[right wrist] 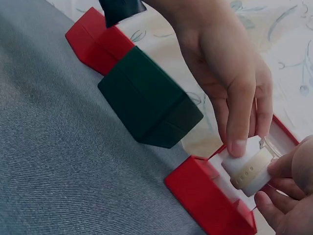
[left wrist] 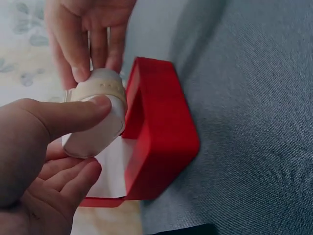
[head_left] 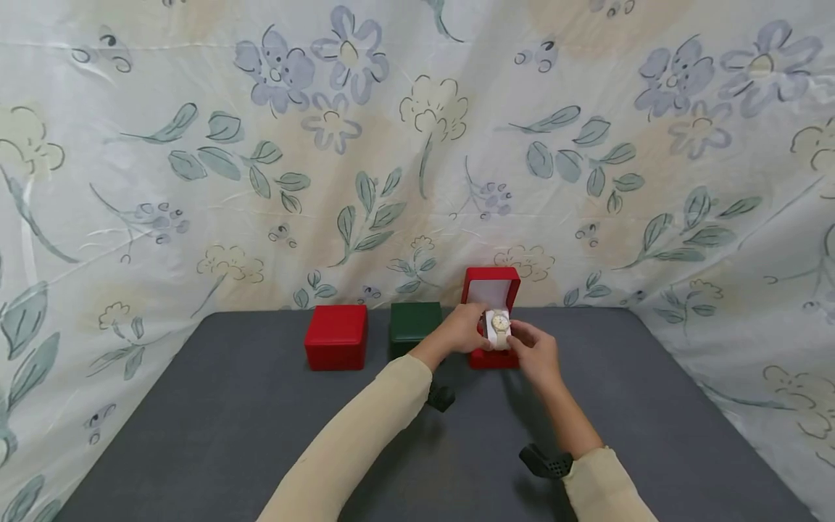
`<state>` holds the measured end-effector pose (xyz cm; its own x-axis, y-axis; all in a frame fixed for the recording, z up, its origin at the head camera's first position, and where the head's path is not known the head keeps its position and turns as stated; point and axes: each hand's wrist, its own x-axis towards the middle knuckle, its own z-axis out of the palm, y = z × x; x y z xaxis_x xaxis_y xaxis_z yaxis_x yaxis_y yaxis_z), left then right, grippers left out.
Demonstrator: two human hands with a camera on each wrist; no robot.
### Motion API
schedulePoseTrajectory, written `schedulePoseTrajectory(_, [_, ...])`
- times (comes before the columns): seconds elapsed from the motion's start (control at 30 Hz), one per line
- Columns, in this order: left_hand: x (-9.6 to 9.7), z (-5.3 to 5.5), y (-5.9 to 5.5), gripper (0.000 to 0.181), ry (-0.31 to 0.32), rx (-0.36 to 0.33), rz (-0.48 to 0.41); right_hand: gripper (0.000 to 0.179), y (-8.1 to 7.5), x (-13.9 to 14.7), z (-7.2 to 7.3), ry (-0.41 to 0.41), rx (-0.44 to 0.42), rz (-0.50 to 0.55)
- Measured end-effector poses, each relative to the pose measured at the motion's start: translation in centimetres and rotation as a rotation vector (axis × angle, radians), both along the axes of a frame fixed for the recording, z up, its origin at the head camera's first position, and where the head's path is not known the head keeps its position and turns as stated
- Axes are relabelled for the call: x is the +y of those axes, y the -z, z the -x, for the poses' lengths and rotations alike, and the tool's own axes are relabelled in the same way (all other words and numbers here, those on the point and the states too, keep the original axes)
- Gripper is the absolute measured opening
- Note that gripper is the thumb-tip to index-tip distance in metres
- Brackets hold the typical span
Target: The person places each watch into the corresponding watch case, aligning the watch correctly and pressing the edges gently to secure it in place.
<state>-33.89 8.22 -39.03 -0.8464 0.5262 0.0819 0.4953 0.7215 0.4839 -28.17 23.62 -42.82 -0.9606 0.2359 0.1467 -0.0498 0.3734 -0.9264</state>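
A wristwatch (head_left: pixel 500 322) with a cream strap is wrapped round a white cushion (left wrist: pixel 93 139). My left hand (head_left: pixel 464 328) pinches the cushion from one side, its thumb lying across it in the left wrist view. From the opposite side my right hand (head_left: pixel 536 352) grips the cushion's other end with thumb and fingers. Both hands hold it above the base of an opened red box (head_left: pixel 493 359), whose lid stands raised behind with a white lining. The watch face shows in the head view; the wrist views show the strap's holed side.
Left of the opened box stands a closed green box (head_left: pixel 415 319), partly behind my left forearm. Farther left sits a closed red box (head_left: pixel 335 337). All stand near the back edge of the dark grey table (head_left: pixel 215 420), before a floral curtain (head_left: pixel 417 145).
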Motion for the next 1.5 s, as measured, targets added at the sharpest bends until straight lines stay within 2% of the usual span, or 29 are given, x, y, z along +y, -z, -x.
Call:
schedulePoseTrajectory(0.17, [0.5,0.6,1.0,0.060,-0.022,0.012,0.033,0.034,0.9,-0.2,0.9,0.038,-0.012,-0.030])
schedulePoseTrajectory(0.33, [0.5,0.8,1.6,0.051,-0.035,0.039,0.087,0.036,1.3,-0.2,1.2,0.019,-0.010,-0.053])
schedulePoseTrajectory(0.53, [0.5,0.9,1.6,0.058,-0.035,0.050,0.122,0.040,1.5,0.1,1.6,0.010,0.001,-0.096])
schedulePoseTrajectory(0.73, [0.8,1.2,1.7,0.055,-0.023,0.038,0.180,0.045,1.5,0.0,1.6,-0.004,-0.005,-0.270])
schedulePoseTrajectory(0.83, [1.0,1.2,1.6,0.052,-0.011,0.029,0.209,0.046,1.3,0.0,1.7,-0.035,0.001,-0.349])
schedulePoseTrajectory(0.97, [1.3,1.2,1.3,0.042,-0.027,0.019,0.221,0.044,0.8,0.2,1.9,-0.063,0.008,-0.427])
schedulePoseTrajectory(1.2, [1.8,1.2,0.9,0.036,-0.019,0.031,0.295,0.041,0.3,0.6,2.3,-0.113,-0.017,-0.480])
schedulePoseTrajectory(1.27, [1.8,1.1,0.7,0.037,-0.034,0.020,0.279,0.042,0.5,0.7,2.2,-0.113,-0.003,-0.457])
schedulePoseTrajectory(1.33, [1.5,1.0,0.4,0.034,-0.072,0.015,0.223,0.041,0.7,0.7,1.8,-0.093,0.003,-0.398])
schedulePoseTrajectory(1.43, [0.7,1.2,-0.5,0.021,-0.164,0.030,0.051,0.037,1.2,0.7,1.2,-0.010,0.022,-0.281])
schedulePoseTrajectory(1.5, [0.1,1.6,-1.3,0.026,-0.247,0.055,-0.079,0.035,1.6,0.7,0.9,0.057,0.031,-0.212])
